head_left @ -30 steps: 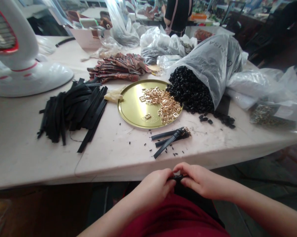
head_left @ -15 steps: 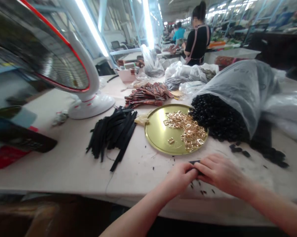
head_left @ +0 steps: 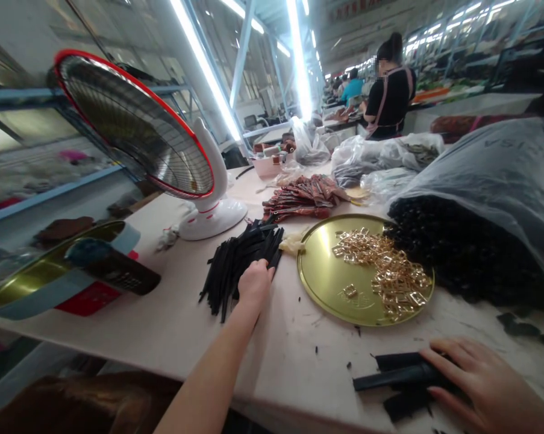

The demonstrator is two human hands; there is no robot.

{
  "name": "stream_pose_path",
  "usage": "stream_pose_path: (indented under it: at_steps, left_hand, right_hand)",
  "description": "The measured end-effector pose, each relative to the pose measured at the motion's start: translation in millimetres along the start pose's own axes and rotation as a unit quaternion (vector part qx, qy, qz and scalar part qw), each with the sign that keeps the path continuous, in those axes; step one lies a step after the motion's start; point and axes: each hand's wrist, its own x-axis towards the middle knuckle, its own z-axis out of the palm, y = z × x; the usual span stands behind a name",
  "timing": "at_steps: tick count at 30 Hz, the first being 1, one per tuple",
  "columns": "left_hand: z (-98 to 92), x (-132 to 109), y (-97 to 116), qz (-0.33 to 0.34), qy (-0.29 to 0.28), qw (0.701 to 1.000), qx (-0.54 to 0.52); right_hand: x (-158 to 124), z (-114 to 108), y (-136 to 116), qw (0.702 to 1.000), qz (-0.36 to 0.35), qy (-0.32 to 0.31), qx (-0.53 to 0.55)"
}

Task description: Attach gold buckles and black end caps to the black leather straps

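My left hand point(head_left: 255, 282) reaches out to a heap of black straps point(head_left: 240, 259) on the pale table point(head_left: 163, 313); its curled fingers rest on the heap's near end, and I cannot see whether they grip a strap. My right hand point(head_left: 475, 377) lies at the near right edge with its fingers spread over a small bundle of black straps point(head_left: 398, 377). Between the hands sits a round gold tray point(head_left: 330, 280) holding several gold buckles point(head_left: 389, 274).
A white and red fan point(head_left: 163, 157) stands at the back left. A plastic bag of black loops point(head_left: 475, 235) lies right of the tray. Reddish-brown straps point(head_left: 305, 198) and more bags lie behind. A round tin point(head_left: 41, 274) sits at the left. A person in black works far back.
The hands were together on a black strap. They have parted: my left hand went forward-left to the heap, my right hand laid the strap on the near bundle. The view lifted.
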Motion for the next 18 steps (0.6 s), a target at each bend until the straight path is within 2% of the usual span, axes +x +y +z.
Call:
stream_pose_path:
  at_steps: [3, 7, 9, 11, 13, 14, 15, 17, 18]
  left_hand:
    - [3.1, 18.9, -10.5, -0.057, -0.016, 0.998, 0.004]
    - [-11.2, 10.6, -9.9, -0.065, -0.032, 0.997, -0.035]
    - [-25.4, -4.9, -5.1, -0.041, -0.031, 0.995, -0.081]
    - [-35.8, -32.0, 4.8, 0.008, -0.051, 0.988, -0.146]
    - [-37.2, -72.8, 20.3, 0.053, -0.116, 0.965, -0.228]
    - [-34.6, -97.4, 29.7, 0.053, -0.216, 0.909, -0.351]
    - [-30.5, -123.4, 39.8, 0.039, -0.312, 0.839, -0.445]
    - [-21.6, -174.3, 60.3, 0.004, -0.463, 0.711, -0.53]
    - [-18.0, -196.7, 70.3, -0.013, -0.505, 0.665, -0.55]
  right_hand:
    - [3.9, -4.0, -2.0, 1.0, 0.012, -0.001, -0.006]
    - [8.4, -22.1, -11.6, 0.999, 0.028, 0.016, 0.019]
    - [10.5, -35.9, -18.5, 0.996, 0.063, 0.04, 0.055]
    - [15.7, -53.0, -27.8, 0.979, 0.145, 0.06, 0.134]
    - [25.1, -73.5, -38.6, 0.928, 0.251, 0.067, 0.268]
    - [30.8, -84.4, -43.7, 0.886, 0.293, 0.063, 0.354]
    - [36.3, -95.1, -48.1, 0.834, 0.318, 0.058, 0.447]
    - [44.3, -113.8, -53.6, 0.728, 0.345, 0.072, 0.588]
    - [45.5, -121.2, -54.8, 0.7, 0.346, 0.083, 0.619]
